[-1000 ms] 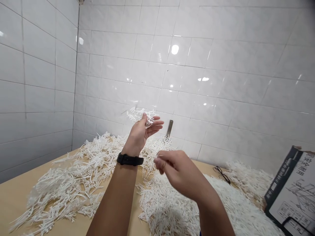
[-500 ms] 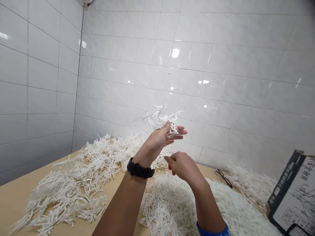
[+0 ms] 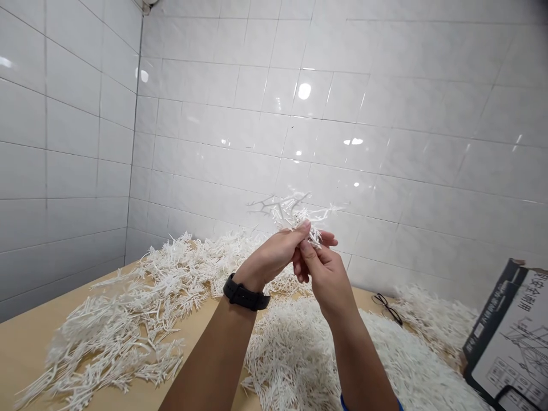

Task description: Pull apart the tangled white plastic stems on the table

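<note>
A loose bunch of thin white branched plastic pieces (image 3: 295, 208) sticks up from my left hand (image 3: 282, 245), whose thumb presses on it. A black watch strap circles that wrist. My right hand (image 3: 323, 262) touches the lower end of the bunch, thumb and fingers pinched close to my left palm. What exactly the right fingertips grip is partly hidden. Below the hands spreads a big pile of short white pieces (image 3: 295, 348). To the left lies a heap of longer branched white pieces (image 3: 107, 325).
The wooden table (image 3: 201, 319) meets a white tiled wall. Black-framed glasses (image 3: 387, 308) lie at the back right, beside another mound of white pieces (image 3: 432, 314). A printed cardboard box (image 3: 509, 337) stands tilted at the right edge.
My right hand has risen from below and met my left hand at the base of the bunch. The left hand, with the bunch, has shifted slightly right.
</note>
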Motion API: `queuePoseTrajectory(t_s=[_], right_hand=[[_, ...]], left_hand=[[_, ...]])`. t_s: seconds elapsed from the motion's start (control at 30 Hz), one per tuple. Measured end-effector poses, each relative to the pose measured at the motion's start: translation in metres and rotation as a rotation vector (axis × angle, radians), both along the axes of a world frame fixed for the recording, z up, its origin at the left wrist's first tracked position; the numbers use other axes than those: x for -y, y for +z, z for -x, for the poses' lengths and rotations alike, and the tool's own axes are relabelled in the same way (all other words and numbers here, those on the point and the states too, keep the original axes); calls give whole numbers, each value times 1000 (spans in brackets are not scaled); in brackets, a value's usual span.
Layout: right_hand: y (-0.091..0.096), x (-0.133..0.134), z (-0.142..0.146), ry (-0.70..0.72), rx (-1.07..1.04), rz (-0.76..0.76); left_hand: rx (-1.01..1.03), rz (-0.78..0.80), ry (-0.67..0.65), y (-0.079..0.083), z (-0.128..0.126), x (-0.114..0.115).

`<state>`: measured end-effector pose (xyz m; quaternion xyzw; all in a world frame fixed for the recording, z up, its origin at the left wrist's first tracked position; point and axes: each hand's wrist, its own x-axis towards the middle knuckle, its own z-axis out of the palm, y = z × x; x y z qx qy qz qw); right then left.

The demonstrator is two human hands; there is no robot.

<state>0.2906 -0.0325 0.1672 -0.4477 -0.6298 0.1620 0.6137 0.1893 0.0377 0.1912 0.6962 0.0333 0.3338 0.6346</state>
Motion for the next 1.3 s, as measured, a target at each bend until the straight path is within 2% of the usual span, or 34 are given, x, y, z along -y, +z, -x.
queuePoseTrajectory(t_s=[0.17,0.33,0.47,0.5,0.57,0.63,0.7,0.8,0.9,0.97,1.1,1.23,1.3], right_hand=[[6,13,6,-13,165,-28],[13,28,3,3,288,-109],[14,37,-2,102,295,-170],[15,39,-2,87,301,-184],[17,41,-4,-28,357,-176],[20,41,-7,-159,464,-65],[21,38,-13,-239,552,119],[17,29,-23,-352,576,339],[10,18,-31,-468,594,442],[7,14,-34,-515,627,449],[9,15,-35,-594,586,321],[18,28,-25,-628,363,-65],[21,36,-18,-650,280,-276]], left_hand=[[160,77,93,4,3,7],[229,145,72,4,-2,16],[287,276,10,2,-8,9],[284,294,-3,3,-8,8],[248,286,-35,5,-5,7],[220,252,-68,8,-2,10],[234,225,-75,10,1,14],[247,200,-53,11,2,17],[234,204,-39,10,1,15],[236,209,-30,9,1,14],[229,237,-64,10,3,11],[217,254,-130,11,5,10],[194,229,-118,11,6,10]])
